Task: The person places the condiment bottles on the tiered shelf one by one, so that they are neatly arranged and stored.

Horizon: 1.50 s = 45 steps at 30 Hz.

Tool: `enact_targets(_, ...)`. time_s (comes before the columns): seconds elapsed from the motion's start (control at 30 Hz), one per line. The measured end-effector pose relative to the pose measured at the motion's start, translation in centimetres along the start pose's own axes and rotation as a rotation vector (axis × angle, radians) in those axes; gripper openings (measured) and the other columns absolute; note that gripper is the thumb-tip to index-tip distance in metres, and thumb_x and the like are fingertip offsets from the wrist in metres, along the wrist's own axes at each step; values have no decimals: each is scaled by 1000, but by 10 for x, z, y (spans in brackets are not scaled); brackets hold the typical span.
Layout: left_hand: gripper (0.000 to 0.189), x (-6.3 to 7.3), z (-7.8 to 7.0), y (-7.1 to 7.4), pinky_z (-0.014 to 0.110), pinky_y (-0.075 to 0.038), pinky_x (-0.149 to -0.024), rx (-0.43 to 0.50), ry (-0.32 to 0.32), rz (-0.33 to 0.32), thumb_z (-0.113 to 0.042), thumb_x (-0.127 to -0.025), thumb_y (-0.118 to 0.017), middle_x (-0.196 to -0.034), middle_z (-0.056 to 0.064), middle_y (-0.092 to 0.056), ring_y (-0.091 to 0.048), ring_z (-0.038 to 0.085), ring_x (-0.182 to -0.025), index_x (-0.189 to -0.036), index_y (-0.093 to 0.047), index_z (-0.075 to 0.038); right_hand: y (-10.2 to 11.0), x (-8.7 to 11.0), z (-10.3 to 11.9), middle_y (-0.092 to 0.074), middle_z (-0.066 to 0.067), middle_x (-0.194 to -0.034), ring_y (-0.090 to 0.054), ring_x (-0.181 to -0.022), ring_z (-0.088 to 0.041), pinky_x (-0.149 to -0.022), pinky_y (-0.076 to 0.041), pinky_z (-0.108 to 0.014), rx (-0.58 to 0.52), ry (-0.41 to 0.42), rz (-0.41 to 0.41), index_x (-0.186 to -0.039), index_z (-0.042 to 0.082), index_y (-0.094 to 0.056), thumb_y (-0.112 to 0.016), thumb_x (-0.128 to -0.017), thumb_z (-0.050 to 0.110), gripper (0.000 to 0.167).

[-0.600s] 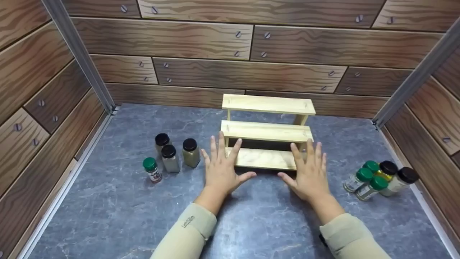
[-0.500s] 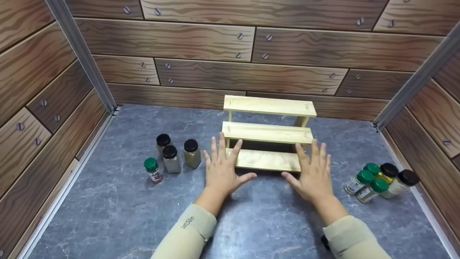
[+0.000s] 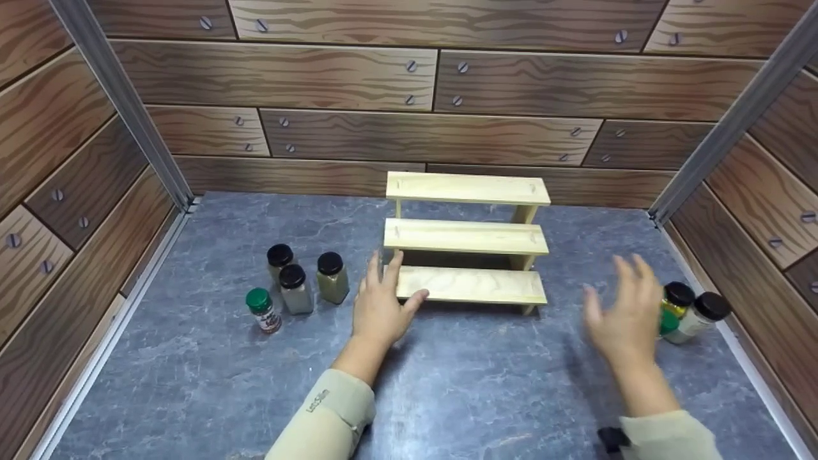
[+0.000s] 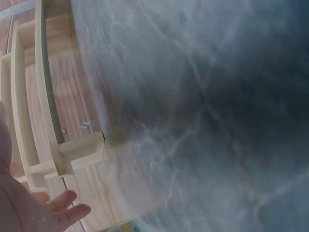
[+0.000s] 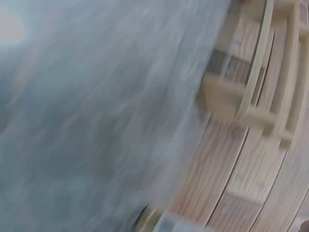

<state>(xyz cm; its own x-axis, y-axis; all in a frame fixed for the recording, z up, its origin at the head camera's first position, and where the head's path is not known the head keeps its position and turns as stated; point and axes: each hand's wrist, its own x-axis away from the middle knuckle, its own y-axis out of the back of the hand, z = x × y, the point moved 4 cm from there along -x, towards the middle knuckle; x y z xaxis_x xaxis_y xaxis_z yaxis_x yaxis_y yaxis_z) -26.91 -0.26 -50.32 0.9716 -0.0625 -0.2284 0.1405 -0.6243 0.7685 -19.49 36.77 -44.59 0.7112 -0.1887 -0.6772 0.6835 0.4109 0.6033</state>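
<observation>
A grey, marble-patterned bench (image 3: 211,396) fills a booth whose walls (image 3: 383,137) are printed like wooden planks. Nearest are a person's two pale green sleeves (image 3: 319,421). The right hand (image 3: 629,313) is raised over the bench, its fingers loosely bent and holding nothing; it partly hides a cluster of jars (image 3: 689,327) with black and green caps, standing near the right wall. The left hand (image 3: 381,310) has its fingers spread, gripping nothing, at the left end of the lowest step of a pale wooden rack (image 3: 470,284); whether they touch the wood I cannot tell. To its left stand a green-capped jar (image 3: 266,317) and three black-capped jars (image 3: 297,297).

The three-step rack stands upright near the middle of the bench, before the back wall. It looks light and stiff, with little slip; its two end supports seem the best hold. The jars look rigid and smooth, so could slide or tip, and are best taken round the body, below the cap.

The head view shows the steps from above; the left wrist view adds the open space beneath them. The blurred right wrist view shows an end support from low down and, at its bottom edge, what seems part of a jar.
</observation>
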Motion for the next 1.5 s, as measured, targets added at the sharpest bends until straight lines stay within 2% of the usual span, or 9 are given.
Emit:
enact_targets(0.13,64,-2,4,2,64,-50,-104,95,37,-43,-39,-99,-74,-167,20,-34,-53,49,-134,-155,-53,-18,20,9,-23,-46,-37,-148,-40,-133,-60,-108,-37,-74,-42,-79,-116,-139,-9,-56,-76,-86,1,58)
enact_targets(0.27,53,-3,8,4,59,-53,-103,206,117,-68,-26,-98,-77,-165,16,-40,-55,46,-134,-148,-61,-14,32,21,-39,-47,-35,-147,-39,-135,-54,-106,-39,-72,-63,-165,-156,-138,-9,-57,-74,-89,-1,53)
enact_targets(0.57,37,-9,22,0,52,-45,-115,448,205,-71,-1,-99,-65,-144,23,-57,-54,41,-137,-136,-67,-1,37,39,-63,-47,-32,-148,-38,-138,-53,-113,-30,-68,-72,-374,-74,-144,-7,-54,-69,-94,1,53)
enact_targets(0.8,36,-15,31,-7,43,-58,-98,650,301,-31,8,-97,-61,-135,24,-66,-65,36,-118,-133,-66,7,36,44,-75,-44,-35,-149,-42,-136,-57,-114,-33,-70,-72,-509,32,-149,-7,-50,-64,-97,3,54)
enact_targets(0.97,36,-17,31,-9,36,-61,-85,696,306,-22,10,-94,-60,-130,26,-68,-68,34,-107,-130,-67,11,34,48,-86,-48,-39,-144,-51,-126,-55,-109,-40,-66,-70,-593,88,-151,-9,-47,-60,-98,1,55)
enact_targets(1.2,39,-19,33,-9,28,-60,-83,779,347,-25,13,-90,-59,-128,29,-68,-67,32,-109,-129,-67,13,29,49,-96,-54,-36,-143,-57,-124,-50,-98,-50,-43,-88,-631,96,-152,-5,-47,-62,-99,-3,55)
enact_targets(1.37,42,-21,33,-10,22,-55,-78,816,387,-29,14,-88,-57,-130,28,-68,-65,28,-106,-129,-67,13,29,50,-95,-55,-38,-139,-57,-124,-51,-101,-50,-49,-105,-626,85,-151,-5,-47,-61,-99,-4,53)
enact_targets(1.47,43,-21,32,-10,22,-55,-83,816,393,-40,15,-86,-57,-131,28,-68,-64,28,-111,-128,-68,13,33,55,-92,-55,-38,-140,-57,-125,-53,-105,-52,-54,-110,-639,78,-151,-4,-46,-60,-99,-4,53)
enact_targets(1.5,42,-21,31,-11,23,-55,-86,820,397,-42,15,-86,-57,-130,28,-68,-64,28,-112,-127,-68,14,35,58,-90,-55,-38,-140,-57,-125,-52,-104,-54,-47,-108,-641,70,-151,-4,-47,-60,-99,-3,53)
